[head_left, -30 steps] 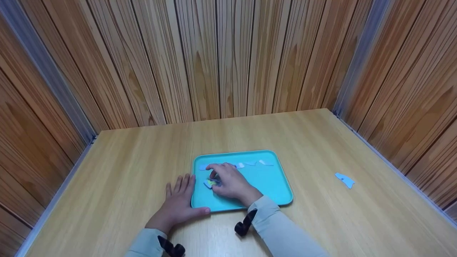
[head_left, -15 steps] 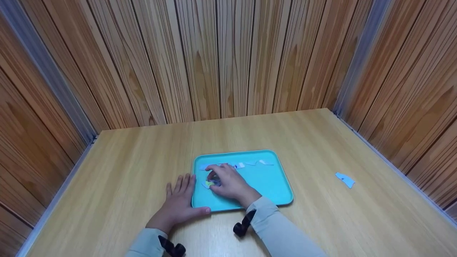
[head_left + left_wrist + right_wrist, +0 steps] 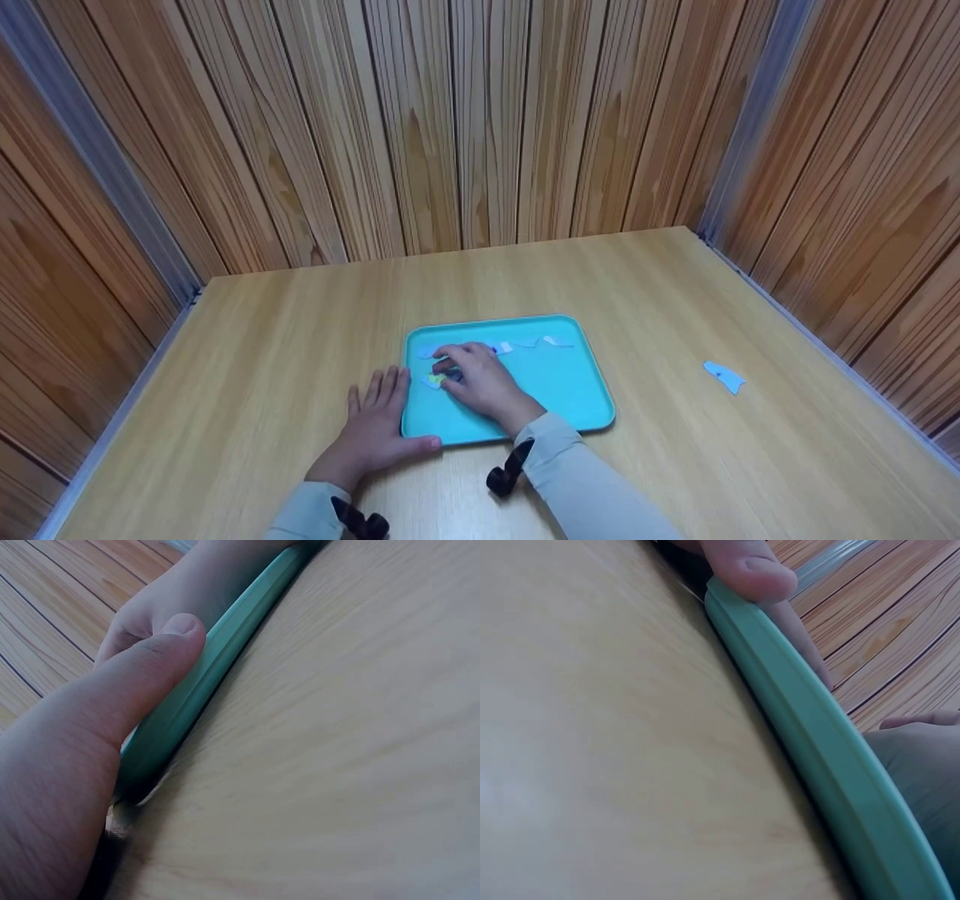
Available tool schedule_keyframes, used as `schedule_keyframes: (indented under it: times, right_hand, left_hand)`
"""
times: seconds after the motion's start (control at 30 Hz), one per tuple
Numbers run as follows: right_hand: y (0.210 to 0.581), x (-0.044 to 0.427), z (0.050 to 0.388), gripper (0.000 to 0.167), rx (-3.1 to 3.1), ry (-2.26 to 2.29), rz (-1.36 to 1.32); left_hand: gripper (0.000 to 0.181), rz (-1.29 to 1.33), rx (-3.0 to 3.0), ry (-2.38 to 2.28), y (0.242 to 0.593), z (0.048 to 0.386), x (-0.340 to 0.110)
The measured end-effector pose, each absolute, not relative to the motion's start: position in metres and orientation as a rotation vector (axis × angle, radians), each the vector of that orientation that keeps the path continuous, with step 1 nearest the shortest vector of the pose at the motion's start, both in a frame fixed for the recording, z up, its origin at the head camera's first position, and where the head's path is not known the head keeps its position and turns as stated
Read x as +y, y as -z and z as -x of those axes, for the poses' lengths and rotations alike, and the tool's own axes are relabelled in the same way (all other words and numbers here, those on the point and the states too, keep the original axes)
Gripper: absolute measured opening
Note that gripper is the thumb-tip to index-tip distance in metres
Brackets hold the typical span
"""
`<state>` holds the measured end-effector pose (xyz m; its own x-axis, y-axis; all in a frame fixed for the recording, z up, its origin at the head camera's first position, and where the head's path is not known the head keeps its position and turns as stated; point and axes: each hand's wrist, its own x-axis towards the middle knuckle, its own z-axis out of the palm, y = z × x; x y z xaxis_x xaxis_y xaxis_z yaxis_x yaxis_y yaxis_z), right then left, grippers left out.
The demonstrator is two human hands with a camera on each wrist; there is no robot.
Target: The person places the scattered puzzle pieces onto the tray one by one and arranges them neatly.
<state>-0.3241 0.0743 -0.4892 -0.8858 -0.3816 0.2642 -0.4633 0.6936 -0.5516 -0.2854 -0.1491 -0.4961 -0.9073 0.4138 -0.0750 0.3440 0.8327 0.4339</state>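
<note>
A turquoise tray (image 3: 555, 390) lies on the table. My left hand (image 3: 373, 431) rests against its front left corner, fingers straight along the left side and thumb on the front rim (image 3: 217, 652). Over the left part of the tray is my right hand (image 3: 484, 386), its thumb and fingers curled about a small flat blue-and-yellow piece (image 3: 433, 380), partly hidden by the fingers. Behind that hand runs a row of flat pale-blue and white pieces, among them a thin piece (image 3: 557, 342) at the right end. The right wrist view hides the right fingertips behind the tray wall.
A loose flat light-blue piece (image 3: 724, 376) with an irregular outline lies on the table (image 3: 300, 322) to the right of the tray. Wood-panelled walls (image 3: 480, 120) stand behind the table and at both sides.
My right hand and the blue-and-yellow piece at its fingertips have shifted slightly to the left and away from me. The left hand and the tray stay where they were.
</note>
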Motion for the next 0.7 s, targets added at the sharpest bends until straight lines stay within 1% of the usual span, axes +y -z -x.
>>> schedule_keyframes:
  times: [0.43,0.7]
  right_hand:
    - [0.4890,0.0741,0.3244,0.036,-2.818,-1.012,-0.591]
    - [0.4893,0.0729,0.3238,0.036,-2.797,-0.971,-0.625]
  left_hand:
    - [0.125,-0.596,2.843,-0.630,0.4980,0.2863,-0.1502]
    - [0.124,-0.596,2.844,-0.647,0.4967,0.2849,-0.1504]
